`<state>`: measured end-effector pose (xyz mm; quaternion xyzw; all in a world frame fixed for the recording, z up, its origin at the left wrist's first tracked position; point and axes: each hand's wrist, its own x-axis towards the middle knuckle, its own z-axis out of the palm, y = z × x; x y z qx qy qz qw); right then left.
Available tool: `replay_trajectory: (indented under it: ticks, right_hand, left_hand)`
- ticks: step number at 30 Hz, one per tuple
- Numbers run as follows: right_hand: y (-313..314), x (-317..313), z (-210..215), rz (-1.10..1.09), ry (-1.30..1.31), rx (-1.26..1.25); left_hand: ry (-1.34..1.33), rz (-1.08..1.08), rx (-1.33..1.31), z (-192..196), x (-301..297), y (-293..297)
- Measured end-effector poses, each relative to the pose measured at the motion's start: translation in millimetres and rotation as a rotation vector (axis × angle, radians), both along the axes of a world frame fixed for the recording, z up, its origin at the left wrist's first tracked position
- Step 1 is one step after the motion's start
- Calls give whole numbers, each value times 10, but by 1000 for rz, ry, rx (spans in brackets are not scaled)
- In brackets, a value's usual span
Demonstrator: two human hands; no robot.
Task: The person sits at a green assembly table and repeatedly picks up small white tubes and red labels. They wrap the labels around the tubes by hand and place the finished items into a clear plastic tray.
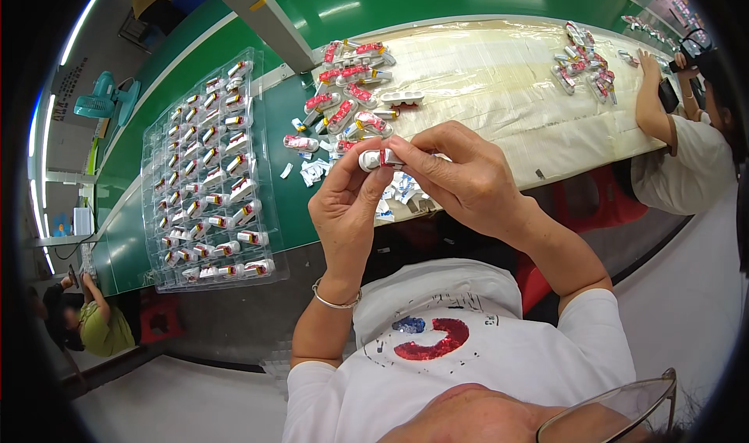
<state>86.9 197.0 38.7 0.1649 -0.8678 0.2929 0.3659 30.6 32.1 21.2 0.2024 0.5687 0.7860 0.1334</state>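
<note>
Between both hands, above the table's near edge, is a small white plastic piece with rounded ends and a dark red strip. My left hand pinches its left end between thumb and fingers. The fingertips of my right hand press on its right end, by the red strip. Just beyond my hands lies a loose pile of similar white pieces with red wrapping. Small white and blue scraps are scattered beside and below my hands. What lies directly under my fingers is hidden.
To the left, a clear plastic tray holds rows of similar pieces. Yellowish sheeting covers the table to the right, with another pile near a co-worker's hand. A metal post rises behind the tray. A teal fan stands far left.
</note>
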Motion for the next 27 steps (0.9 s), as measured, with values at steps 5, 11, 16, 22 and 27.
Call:
replay_trajectory:
  ticks: [5,11,16,22,27]
  right_hand:
    - [1,22,-21,-13,-27,17]
    - [1,32,-53,-55,-26,118]
    - [-25,41,-49,-109,-1,151]
    - [-24,8,-85,-43,-2,11]
    - [-62,28,-62,120,-114,-552]
  left_hand:
    - [-38,-15,-42,11,-4,-8]
    - [-65,-5,-15,-29,35,22]
    - [-70,-6,5,9,86,39]
    - [-121,64,-51,-47,60,56]
    - [33,41,92,-37,116,52]
